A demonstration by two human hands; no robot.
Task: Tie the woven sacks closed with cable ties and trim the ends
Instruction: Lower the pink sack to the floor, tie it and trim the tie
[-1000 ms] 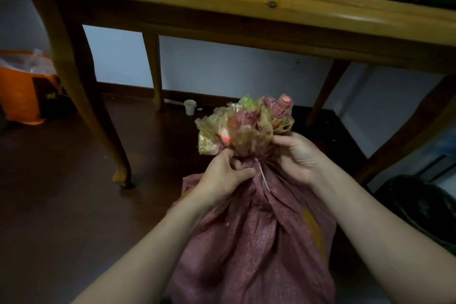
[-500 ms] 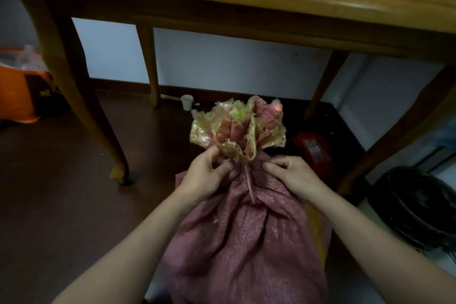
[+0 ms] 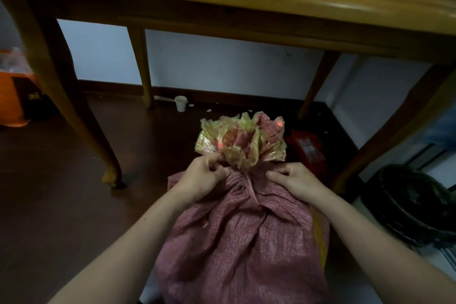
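Fingers [image 3: 222,172] pinch sack [image 3: 241,242] neck; red box [image 3: 308,149] label blurred.

Home room, wooden table [image 3: 222,0], dark wood floor [image 3: 61,192], skirting board [image 3: 222,94]

My right hand [image 3: 296,180] has let go of the gathered neck [image 3: 243,171] it was wrapped round a second ago. It now sits just right of it on the shoulder of the sack [image 3: 241,242], fingers curled; whether they pinch cloth I cannot tell. My left hand [image 3: 202,177] has slid to the neck's left side and pinches there. The cable tie tail [image 3: 252,190] now hangs straighter between my hands. The sack's top sits lower, uncovering a red packet [image 3: 308,150] behind it.
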